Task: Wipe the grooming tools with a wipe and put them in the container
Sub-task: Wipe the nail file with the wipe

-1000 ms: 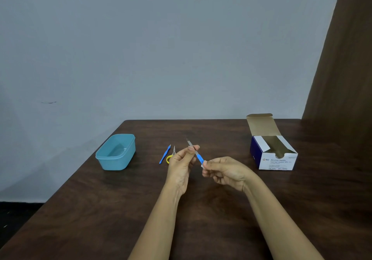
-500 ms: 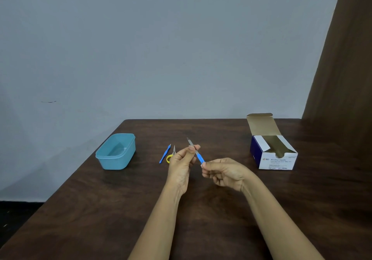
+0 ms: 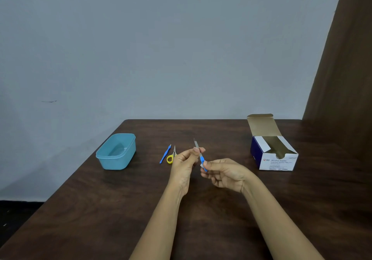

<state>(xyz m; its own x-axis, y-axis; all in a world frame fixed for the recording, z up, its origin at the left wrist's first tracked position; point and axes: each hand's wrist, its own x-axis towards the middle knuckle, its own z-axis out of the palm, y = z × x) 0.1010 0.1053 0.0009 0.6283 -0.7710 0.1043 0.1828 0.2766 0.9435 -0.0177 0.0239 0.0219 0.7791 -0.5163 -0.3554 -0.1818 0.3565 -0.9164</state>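
I am in the middle of the first tool, by my reading. My left hand (image 3: 184,165), just below the centre of the frame, pinches the metal blade of the nail file (image 3: 201,159) between thumb and fingertips, so the blade slants up and away toward the wall. My right hand (image 3: 226,173), right of centre, is closed round the blue handle end. A small white scrap shows at its fingertips, which I take to be the wipe (image 3: 202,165), pressed against the handle.

The blue container (image 3: 104,156) sits at centre left on the dark table (image 3: 221,229), well apart from both hands, and I see no tool inside it. Two tools lie on the table between the container and my left hand: a blue cuticle pusher (image 3: 165,154) and, just beside it, the yellow-handled scissors (image 3: 172,156). Neither is being touched.

The open swab box (image 3: 277,162) stands at the right.

So nothing is stowed yet. I judge the file needs finishing and placing, then both others.
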